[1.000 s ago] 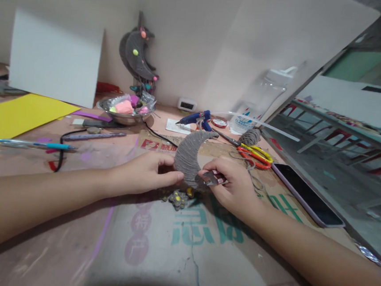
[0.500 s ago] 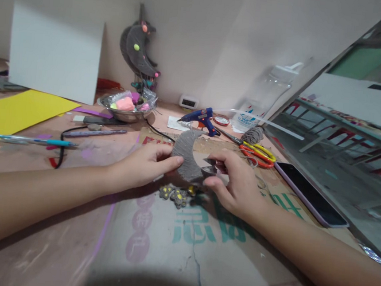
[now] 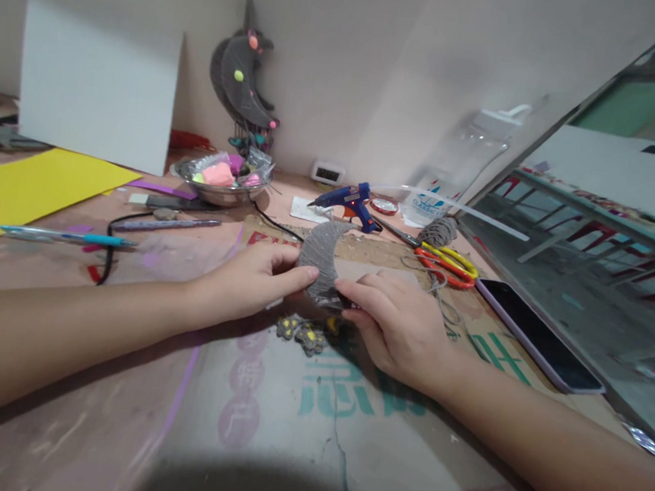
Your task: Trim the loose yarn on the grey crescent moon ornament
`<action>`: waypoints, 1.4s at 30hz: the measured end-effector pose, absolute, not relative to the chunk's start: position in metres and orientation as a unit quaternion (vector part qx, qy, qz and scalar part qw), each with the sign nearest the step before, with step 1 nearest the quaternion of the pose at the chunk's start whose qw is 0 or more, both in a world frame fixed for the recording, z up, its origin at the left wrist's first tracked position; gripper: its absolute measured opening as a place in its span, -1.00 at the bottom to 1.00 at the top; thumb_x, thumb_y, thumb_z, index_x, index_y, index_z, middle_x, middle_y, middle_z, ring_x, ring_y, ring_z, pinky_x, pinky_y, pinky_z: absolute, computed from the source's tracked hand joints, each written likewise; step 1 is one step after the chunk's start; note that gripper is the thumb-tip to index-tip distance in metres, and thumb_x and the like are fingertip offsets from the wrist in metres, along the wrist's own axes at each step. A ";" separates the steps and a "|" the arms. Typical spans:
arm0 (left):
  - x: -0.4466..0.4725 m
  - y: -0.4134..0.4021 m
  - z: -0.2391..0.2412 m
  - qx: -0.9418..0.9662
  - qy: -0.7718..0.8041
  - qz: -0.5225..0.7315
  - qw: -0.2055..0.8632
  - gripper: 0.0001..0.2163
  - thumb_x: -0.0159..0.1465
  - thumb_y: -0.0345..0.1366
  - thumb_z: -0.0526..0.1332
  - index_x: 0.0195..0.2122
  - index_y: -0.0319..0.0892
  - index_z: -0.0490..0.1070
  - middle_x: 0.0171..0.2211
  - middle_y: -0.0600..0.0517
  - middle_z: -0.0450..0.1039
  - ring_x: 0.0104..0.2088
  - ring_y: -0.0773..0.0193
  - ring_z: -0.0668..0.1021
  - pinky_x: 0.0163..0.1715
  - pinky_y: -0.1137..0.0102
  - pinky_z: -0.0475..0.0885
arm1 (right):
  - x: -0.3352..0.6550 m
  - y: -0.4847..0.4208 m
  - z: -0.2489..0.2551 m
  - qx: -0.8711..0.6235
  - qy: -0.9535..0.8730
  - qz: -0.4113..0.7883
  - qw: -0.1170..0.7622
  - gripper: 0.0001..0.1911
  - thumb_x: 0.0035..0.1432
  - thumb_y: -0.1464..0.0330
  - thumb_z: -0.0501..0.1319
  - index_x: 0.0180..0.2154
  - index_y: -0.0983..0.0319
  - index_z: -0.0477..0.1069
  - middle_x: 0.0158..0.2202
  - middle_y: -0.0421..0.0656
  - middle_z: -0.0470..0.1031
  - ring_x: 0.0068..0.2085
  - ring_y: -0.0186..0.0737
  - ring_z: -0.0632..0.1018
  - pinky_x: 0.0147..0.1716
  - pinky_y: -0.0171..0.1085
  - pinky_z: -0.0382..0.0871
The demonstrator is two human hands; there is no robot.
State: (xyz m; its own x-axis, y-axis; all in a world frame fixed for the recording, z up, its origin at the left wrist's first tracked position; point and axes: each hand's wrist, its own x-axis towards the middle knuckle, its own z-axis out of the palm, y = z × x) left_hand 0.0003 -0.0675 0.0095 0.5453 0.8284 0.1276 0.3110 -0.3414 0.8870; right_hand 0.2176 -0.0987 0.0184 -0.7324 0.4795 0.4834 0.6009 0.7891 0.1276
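Note:
A grey crescent moon wrapped in yarn (image 3: pixel 322 256) is held above the cardboard by my left hand (image 3: pixel 270 280), thumb in front and fingers mostly behind it. My right hand (image 3: pixel 395 320) has its fingers pinched together at the moon's lower inner edge. Whatever sits between those fingertips is mostly hidden; only a dark bit shows. Just below the moon lie small grey paw-shaped pieces with yellow spots (image 3: pixel 308 339), partly in shadow.
A blue glue gun (image 3: pixel 347 201) and scissors (image 3: pixel 452 265) lie beyond my hands, near a ball of grey yarn (image 3: pixel 439 230). A phone (image 3: pixel 537 336) lies at right. Behind stand a metal bowl of clay (image 3: pixel 223 190), a water bottle (image 3: pixel 461 165) and a decorated moon (image 3: pixel 242 77).
My right hand has moved left against the moon, and its fingers have closed together. The shiny dark thing seen between them before is now mostly covered. The left hand keeps its hold.

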 end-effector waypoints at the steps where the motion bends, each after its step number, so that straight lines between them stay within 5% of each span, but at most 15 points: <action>1: 0.000 -0.067 0.009 0.767 0.374 0.297 0.429 -0.73 0.25 -0.18 0.05 -0.52 -0.22 0.30 -0.55 0.12 0.28 -0.49 0.38 0.35 -0.50 0.52 0.23 | 0.217 -0.098 0.018 -0.296 -0.919 -0.149 0.216 -0.78 0.23 0.44 0.02 -0.12 0.29 0.33 -0.38 -0.10 0.45 -0.38 -0.22 0.39 -0.40 -0.26 0.25; 42: 0.001 -0.068 0.008 0.754 0.368 0.302 0.453 -0.74 0.23 -0.18 0.07 -0.51 -0.24 0.31 -0.56 0.13 0.28 -0.51 0.39 0.35 -0.52 0.51 0.21 | 0.222 -0.091 0.011 -0.275 -0.918 -0.206 0.197 -0.79 0.19 0.46 0.08 -0.13 0.29 0.37 -0.42 -0.14 0.45 -0.42 -0.24 0.33 -0.43 -0.27 0.18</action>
State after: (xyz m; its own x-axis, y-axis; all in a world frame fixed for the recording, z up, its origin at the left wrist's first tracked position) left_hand 0.0010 -0.0677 0.0078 0.5471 0.8281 0.1222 0.2814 -0.3194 0.9049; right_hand 0.2219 -0.0911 0.0108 -0.7712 0.4233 0.4754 0.5859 0.7641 0.2700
